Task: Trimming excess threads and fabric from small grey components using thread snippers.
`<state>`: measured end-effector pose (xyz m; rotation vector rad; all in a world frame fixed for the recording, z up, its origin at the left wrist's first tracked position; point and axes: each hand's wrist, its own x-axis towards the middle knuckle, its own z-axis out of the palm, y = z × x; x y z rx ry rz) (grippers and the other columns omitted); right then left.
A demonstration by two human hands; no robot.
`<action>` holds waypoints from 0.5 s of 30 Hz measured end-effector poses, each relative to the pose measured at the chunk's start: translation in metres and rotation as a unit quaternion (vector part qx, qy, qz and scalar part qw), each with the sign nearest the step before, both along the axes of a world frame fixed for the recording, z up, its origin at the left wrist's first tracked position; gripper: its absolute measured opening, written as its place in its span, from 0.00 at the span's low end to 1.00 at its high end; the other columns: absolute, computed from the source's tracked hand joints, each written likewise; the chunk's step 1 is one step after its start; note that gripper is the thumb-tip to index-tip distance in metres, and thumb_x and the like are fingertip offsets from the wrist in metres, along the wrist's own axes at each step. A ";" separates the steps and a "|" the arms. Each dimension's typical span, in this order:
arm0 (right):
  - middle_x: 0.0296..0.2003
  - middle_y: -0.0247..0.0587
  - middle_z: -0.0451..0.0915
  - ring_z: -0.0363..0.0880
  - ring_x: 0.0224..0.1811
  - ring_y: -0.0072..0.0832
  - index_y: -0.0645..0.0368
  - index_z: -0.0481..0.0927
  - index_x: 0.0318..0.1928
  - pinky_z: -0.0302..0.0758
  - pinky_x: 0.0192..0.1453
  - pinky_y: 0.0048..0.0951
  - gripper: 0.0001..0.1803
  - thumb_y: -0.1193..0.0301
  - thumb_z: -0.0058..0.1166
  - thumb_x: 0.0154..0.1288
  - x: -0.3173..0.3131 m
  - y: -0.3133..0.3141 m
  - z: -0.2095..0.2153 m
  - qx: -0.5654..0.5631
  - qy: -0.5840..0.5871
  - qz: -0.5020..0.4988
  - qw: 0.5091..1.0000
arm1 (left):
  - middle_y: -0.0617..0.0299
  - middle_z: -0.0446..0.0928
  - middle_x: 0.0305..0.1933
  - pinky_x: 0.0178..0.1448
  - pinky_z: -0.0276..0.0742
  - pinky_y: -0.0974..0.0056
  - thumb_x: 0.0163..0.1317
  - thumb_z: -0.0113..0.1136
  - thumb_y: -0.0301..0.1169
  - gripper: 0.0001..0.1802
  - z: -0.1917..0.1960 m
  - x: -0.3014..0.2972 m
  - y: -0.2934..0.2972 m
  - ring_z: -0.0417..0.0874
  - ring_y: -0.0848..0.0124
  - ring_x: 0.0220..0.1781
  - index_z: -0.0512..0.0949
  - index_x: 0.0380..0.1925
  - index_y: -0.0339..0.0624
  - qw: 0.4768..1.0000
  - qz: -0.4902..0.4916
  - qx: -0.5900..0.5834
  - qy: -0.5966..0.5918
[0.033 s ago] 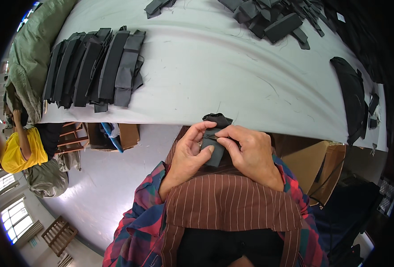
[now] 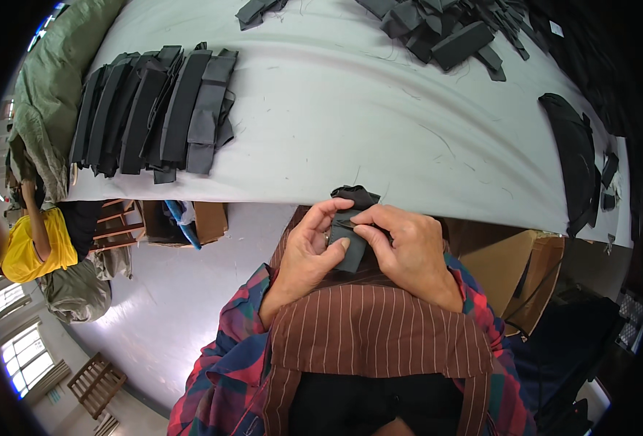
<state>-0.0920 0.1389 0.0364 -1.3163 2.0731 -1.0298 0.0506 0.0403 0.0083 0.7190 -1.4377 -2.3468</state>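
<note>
Here, in the head view, both hands meet just below the near edge of the white table, over the person's lap. The left hand is curled around a small dark grey fabric piece, with its thumb lying across the top and its fingers bent under the left side. The right hand pinches the same piece from the other side, the thumb and forefinger pressed together on its upper edge. The top of the piece is bunched and reaches up to the table edge; I cannot tell if it touches it.

On the table, far to the left, a row of dark fabric strips lies side by side. A heap of dark fabric pieces sits at the far right. A long black piece lies at the right rim. Under the table stands a cardboard box. At the left, a person in a yellow shirt sits low, well apart.
</note>
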 end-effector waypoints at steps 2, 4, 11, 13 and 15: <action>0.27 0.41 0.81 0.79 0.26 0.39 0.58 0.81 0.34 0.72 0.28 0.32 0.04 0.74 0.58 0.56 0.000 0.000 0.000 0.006 0.003 0.001 1.000 | 0.55 0.65 0.62 0.67 0.60 0.68 0.57 0.51 0.15 0.28 0.000 0.000 -0.001 0.65 0.72 0.64 0.62 0.60 0.31 1.000 -0.004 -0.002 0.002; 0.27 0.42 0.81 0.80 0.26 0.38 0.58 0.81 0.34 0.73 0.29 0.30 0.05 0.74 0.58 0.56 0.000 -0.001 0.000 0.005 -0.001 0.005 1.000 | 0.55 0.66 0.61 0.66 0.61 0.68 0.57 0.50 0.15 0.29 0.000 0.001 -0.001 0.67 0.73 0.63 0.61 0.61 0.32 1.000 -0.005 0.002 -0.001; 0.26 0.39 0.82 0.82 0.25 0.30 0.58 0.81 0.39 0.74 0.30 0.25 0.07 0.75 0.58 0.58 -0.002 -0.001 -0.007 -0.094 -0.189 -0.073 0.975 | 0.58 0.73 0.51 0.59 0.68 0.71 0.60 0.51 0.19 0.17 -0.002 0.007 -0.009 0.73 0.75 0.55 0.70 0.51 0.33 0.997 0.000 0.068 -0.031; 0.25 0.39 0.82 0.82 0.25 0.28 0.58 0.81 0.39 0.74 0.31 0.24 0.07 0.75 0.58 0.59 -0.008 0.000 0.001 -0.079 -0.194 -0.078 0.975 | 0.57 0.78 0.44 0.51 0.74 0.71 0.64 0.52 0.24 0.08 -0.006 0.009 -0.016 0.79 0.74 0.47 0.72 0.42 0.37 0.987 0.017 0.155 -0.040; 0.25 0.39 0.82 0.82 0.26 0.26 0.59 0.81 0.39 0.74 0.31 0.24 0.07 0.75 0.58 0.59 -0.013 0.004 -0.001 -0.067 -0.178 -0.076 0.979 | 0.51 0.78 0.44 0.50 0.77 0.67 0.65 0.52 0.27 0.06 -0.003 0.008 -0.021 0.80 0.69 0.46 0.71 0.40 0.38 0.984 0.019 0.172 -0.037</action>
